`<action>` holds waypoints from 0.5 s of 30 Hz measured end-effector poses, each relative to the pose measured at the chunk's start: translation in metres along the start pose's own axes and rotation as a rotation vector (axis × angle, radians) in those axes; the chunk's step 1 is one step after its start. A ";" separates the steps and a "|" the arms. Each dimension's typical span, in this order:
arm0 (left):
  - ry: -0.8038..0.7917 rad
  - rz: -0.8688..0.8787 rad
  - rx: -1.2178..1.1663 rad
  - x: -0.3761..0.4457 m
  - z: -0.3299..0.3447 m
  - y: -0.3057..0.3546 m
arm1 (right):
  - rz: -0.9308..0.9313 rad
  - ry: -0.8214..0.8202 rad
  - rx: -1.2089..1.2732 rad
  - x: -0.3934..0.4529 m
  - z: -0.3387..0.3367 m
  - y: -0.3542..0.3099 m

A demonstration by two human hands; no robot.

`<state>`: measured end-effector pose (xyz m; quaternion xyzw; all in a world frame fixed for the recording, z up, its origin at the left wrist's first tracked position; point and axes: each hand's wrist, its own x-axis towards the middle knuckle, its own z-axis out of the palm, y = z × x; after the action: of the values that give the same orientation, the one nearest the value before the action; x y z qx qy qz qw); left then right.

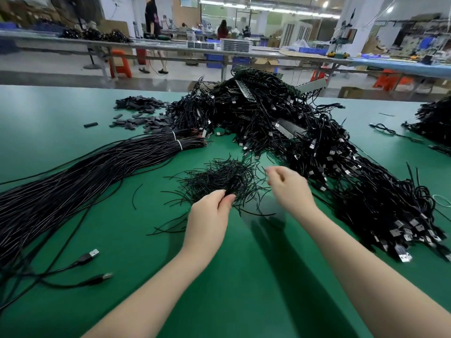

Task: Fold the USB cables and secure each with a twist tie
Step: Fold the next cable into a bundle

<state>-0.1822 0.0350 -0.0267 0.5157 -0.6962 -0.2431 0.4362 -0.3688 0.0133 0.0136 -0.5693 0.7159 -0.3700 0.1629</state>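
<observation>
A loose pile of thin black twist ties (pixel 219 175) lies on the green table in front of me. My left hand (pixel 210 215) pinches a small dark folded cable bundle (pixel 231 185) at the near edge of that pile. Hovering just right of the pile, my right hand (pixel 289 189) is blurred, its fingers curled with thumb and forefinger close together. Whether a tie sits between them is not visible. A big heap of black USB cables (pixel 305 142) with silver plugs spreads behind and to the right.
Long straight cable bundles (pixel 85 172) bound with white ties run along the left. Two loose USB plugs (pixel 94 253) lie near the left front. Small black sleeves (pixel 136 111) are scattered at the back left. Another cable heap (pixel 434 120) sits far right.
</observation>
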 end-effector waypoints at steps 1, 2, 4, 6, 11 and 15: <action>0.025 -0.026 -0.059 -0.001 0.004 -0.002 | -0.086 -0.034 -0.198 0.001 0.008 0.004; 0.044 -0.038 -0.093 -0.001 0.007 -0.004 | -0.168 -0.102 -0.382 0.002 0.015 0.007; 0.069 -0.041 -0.163 0.002 0.010 -0.011 | -0.292 -0.240 -0.622 0.007 0.028 0.010; 0.084 -0.037 -0.220 0.003 0.012 -0.019 | -0.401 -0.276 -0.764 0.014 0.035 0.007; 0.072 -0.049 -0.260 0.002 0.016 -0.025 | -0.577 -0.265 -1.097 0.027 0.041 -0.003; 0.068 -0.035 -0.262 0.003 0.015 -0.026 | -0.467 -0.340 -1.103 0.029 0.041 -0.011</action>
<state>-0.1823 0.0214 -0.0532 0.4743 -0.6343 -0.3218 0.5187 -0.3428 -0.0290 -0.0003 -0.7622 0.6222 0.1244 -0.1286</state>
